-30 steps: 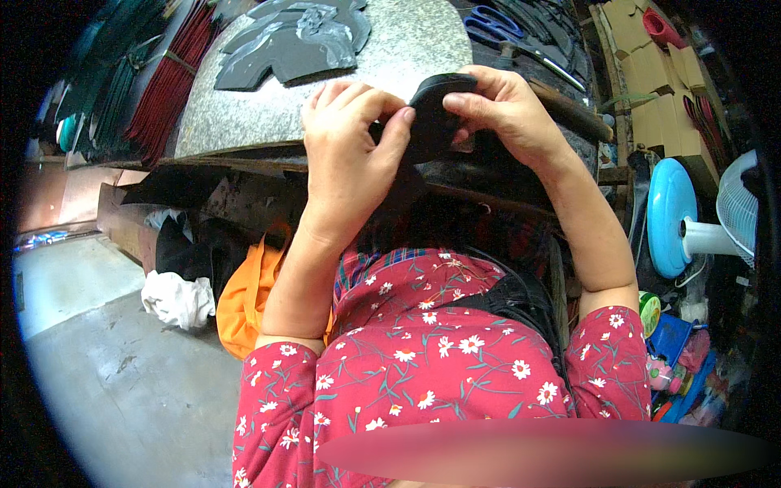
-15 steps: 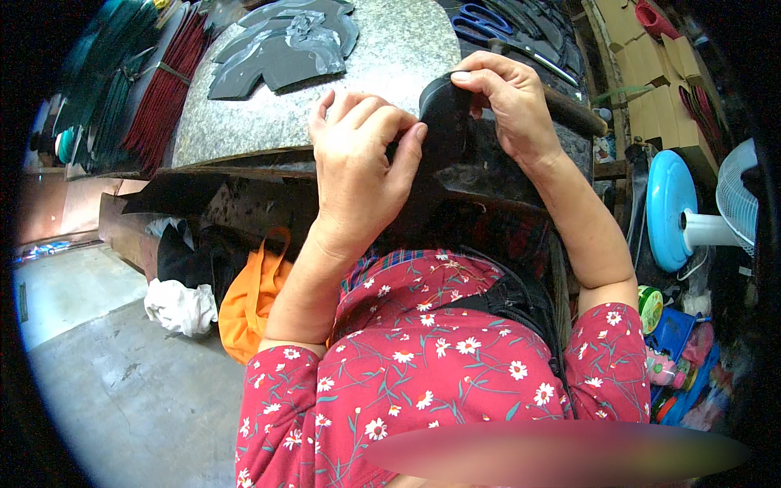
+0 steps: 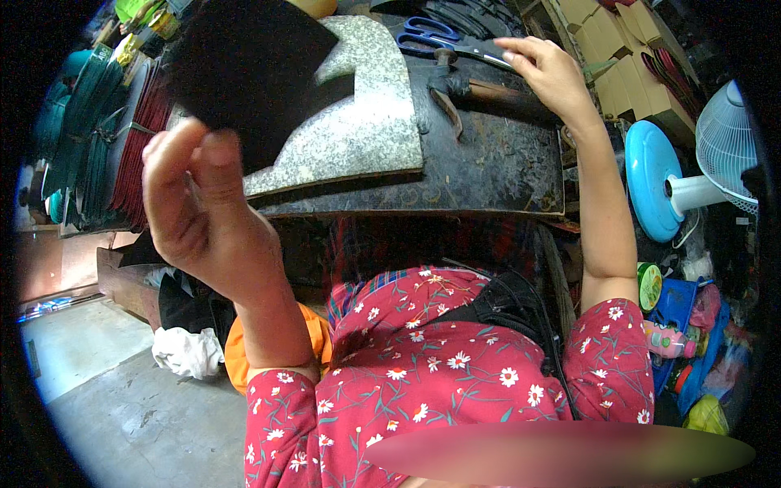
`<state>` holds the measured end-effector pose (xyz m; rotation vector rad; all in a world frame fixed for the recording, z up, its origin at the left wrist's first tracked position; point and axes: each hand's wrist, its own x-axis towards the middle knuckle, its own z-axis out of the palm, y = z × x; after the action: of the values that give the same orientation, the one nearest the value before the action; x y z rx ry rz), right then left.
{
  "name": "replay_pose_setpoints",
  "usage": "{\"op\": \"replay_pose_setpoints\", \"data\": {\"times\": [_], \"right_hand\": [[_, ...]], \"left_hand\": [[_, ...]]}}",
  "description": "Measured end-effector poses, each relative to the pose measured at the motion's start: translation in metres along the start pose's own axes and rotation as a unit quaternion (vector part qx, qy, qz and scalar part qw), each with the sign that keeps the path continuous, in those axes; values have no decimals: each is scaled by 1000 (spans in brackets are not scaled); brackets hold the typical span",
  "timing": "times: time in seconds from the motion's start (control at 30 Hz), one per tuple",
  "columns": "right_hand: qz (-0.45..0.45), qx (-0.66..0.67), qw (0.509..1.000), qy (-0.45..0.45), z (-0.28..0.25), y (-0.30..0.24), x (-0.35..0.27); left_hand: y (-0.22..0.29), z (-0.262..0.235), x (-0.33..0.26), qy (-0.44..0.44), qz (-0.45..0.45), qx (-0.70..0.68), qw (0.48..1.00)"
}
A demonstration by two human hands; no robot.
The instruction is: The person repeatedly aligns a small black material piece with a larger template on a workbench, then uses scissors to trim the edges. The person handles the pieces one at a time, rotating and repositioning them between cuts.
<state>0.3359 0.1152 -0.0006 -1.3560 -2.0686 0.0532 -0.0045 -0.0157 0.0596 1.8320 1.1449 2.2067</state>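
Note:
My left hand (image 3: 207, 195) is raised at the left, its thumb and fingers closed on the lower edge of a flat black piece of material (image 3: 244, 65). The piece is held up over the speckled stone slab (image 3: 366, 122) and hides much of it. My right hand (image 3: 553, 77) is held over the far right of the bench, fingers stretched out and nothing visible in them. Close to its fingertips lie the blades of blue-handled scissors (image 3: 429, 37). A hammer (image 3: 443, 81) with a wooden handle lies just nearer.
The dark, worn bench top (image 3: 496, 163) extends right of the slab. Bundled dark red strips (image 3: 142, 122) and green ones stand at the left. A white fan with a blue base (image 3: 652, 183), cardboard boxes (image 3: 626, 49) and an orange bag (image 3: 313, 337) are around me.
My left hand has moved left, carrying the black piece away from my right hand. My right hand has let go of it and moved right. The view has shifted, uncovering the hammer.

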Motion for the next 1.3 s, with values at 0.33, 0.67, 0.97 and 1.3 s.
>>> {"op": "replay_pose_setpoints", "data": {"times": [0.33,0.67,0.97,1.3], "right_hand": [[-40,-68,995,-66,7,-31,-30],[5,89,978,-188,5,-28,-5],[-47,-102,994,10,27,-1,59],[-10,-199,979,-45,16,-6,51]], "left_hand": [[-62,16,-32,-345,95,295,886],[-23,42,-60,-389,84,217,891],[-21,27,-80,-391,146,240,876],[-24,-30,-56,-375,61,301,875]]}}
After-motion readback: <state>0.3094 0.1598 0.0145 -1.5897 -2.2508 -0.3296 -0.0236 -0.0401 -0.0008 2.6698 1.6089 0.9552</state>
